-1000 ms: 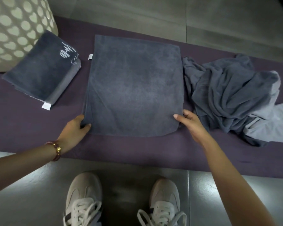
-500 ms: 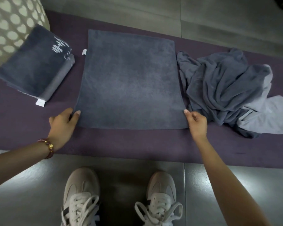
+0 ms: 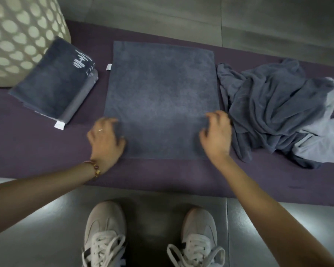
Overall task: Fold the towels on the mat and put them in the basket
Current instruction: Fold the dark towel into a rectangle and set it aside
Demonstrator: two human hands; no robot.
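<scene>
Nothing legible here. There's a white stitched mark (image 3: pixel 81 59) on the folded towel (image 3: pixel 54 83), but it's too blurred to make out as letters. A small white tag (image 3: pixel 58 125) sits at its near corner, and another tag (image 3: pixel 109 66) on the flat towel (image 3: pixel 160 99); no print shows on either.

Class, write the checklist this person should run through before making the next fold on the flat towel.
1. The flat towel lies smooth on the mat: ok.
2. The left hand is at its left edge, the right hand at its right edge: ok.
3. Both hands grip the edges firmly: cannot tell, blurred.
4. The folded stack lies apart from it: ok.
5. The crumpled pile lies clear of the fold: not ok, it crowds the right edge.
6. The basket stands beside the stack: ok.
</scene>
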